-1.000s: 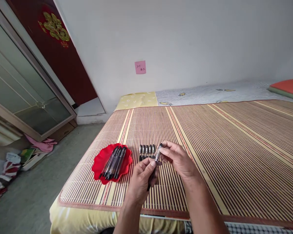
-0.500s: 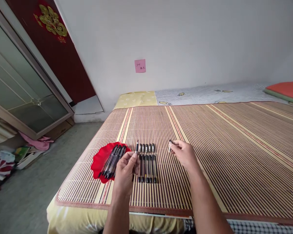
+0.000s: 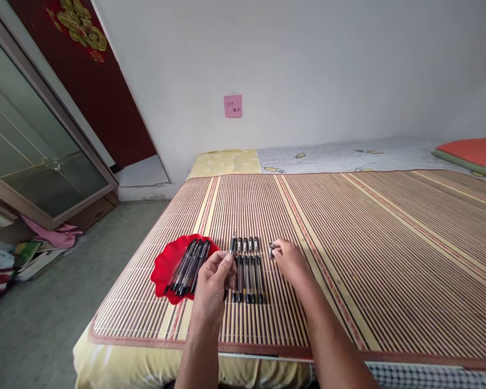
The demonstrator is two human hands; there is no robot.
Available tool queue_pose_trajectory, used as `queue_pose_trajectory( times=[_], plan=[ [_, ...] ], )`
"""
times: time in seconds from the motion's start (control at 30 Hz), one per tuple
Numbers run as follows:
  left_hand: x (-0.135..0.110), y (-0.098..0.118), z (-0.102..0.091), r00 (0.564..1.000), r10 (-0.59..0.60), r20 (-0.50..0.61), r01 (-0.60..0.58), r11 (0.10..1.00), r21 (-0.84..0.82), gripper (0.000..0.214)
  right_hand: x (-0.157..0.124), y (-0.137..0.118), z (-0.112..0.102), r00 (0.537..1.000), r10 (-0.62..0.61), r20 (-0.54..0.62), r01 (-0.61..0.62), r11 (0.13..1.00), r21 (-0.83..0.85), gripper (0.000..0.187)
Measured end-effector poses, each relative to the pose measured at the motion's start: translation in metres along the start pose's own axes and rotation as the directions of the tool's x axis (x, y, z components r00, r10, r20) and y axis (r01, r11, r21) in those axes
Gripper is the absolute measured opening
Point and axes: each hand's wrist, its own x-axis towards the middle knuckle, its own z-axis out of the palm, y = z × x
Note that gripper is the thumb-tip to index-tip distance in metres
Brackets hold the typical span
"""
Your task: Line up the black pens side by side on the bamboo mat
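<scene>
Between the thumb and fingers of my left hand [image 3: 214,278] is a black uncapped pen [image 3: 232,244], its tip pointing up and away. My right hand [image 3: 287,259] pinches a small pen cap [image 3: 271,250], just right of the row. Several clear-barrelled pens [image 3: 249,278] lie side by side on the mat, with a row of black caps [image 3: 248,245] lined up beyond their upper ends. My left hand partly hides the leftmost of them. Left of that hand, a red scalloped plate [image 3: 162,265] holds a bundle of several dark pens [image 3: 186,270].
A striped bamboo mat [image 3: 348,259] covers the bed. A pink note [image 3: 233,106] is stuck on the white wall. Folded orange and green bedding [image 3: 472,151] lies at the far right. A glass-panelled door [image 3: 44,135] and floor clutter [image 3: 28,256] are at left.
My right hand has moved left and slightly down with the cap, closer to the row. My left hand, still gripping the pen, has shifted slightly right. The view has tilted a little.
</scene>
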Motion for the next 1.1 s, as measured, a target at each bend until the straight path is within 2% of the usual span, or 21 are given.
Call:
queue_pose_trajectory(
  times=[0.23, 0.6, 0.83, 1.1],
  plan=[
    [0.000, 0.001, 0.000, 1.000, 0.000, 0.007, 0.000, 1.000, -0.012, 0.042, -0.004, 0.003, -0.006, 0.993, 0.019, 0.115, -0.012, 0.998, -0.060, 0.040],
    [-0.002, 0.004, -0.001, 1.000, -0.009, -0.010, 0.009, 1.000, -0.015, 0.044, -0.002, -0.003, 0.009, 0.993, -0.118, 0.019, 0.119, 0.985, -0.122, 0.027],
    [-0.002, 0.007, -0.001, 1.000, -0.009, -0.013, 0.009, 1.000, -0.012, 0.045, -0.001, -0.003, 0.014, 0.992, -0.129, -0.008, 0.126, 0.979, -0.157, 0.023],
    [-0.002, 0.006, -0.001, 1.000, -0.010, -0.005, 0.010, 1.000, -0.018, 0.043, -0.002, -0.007, 0.013, 0.996, -0.089, 0.006, 0.088, 0.981, -0.170, 0.027]
  ],
)
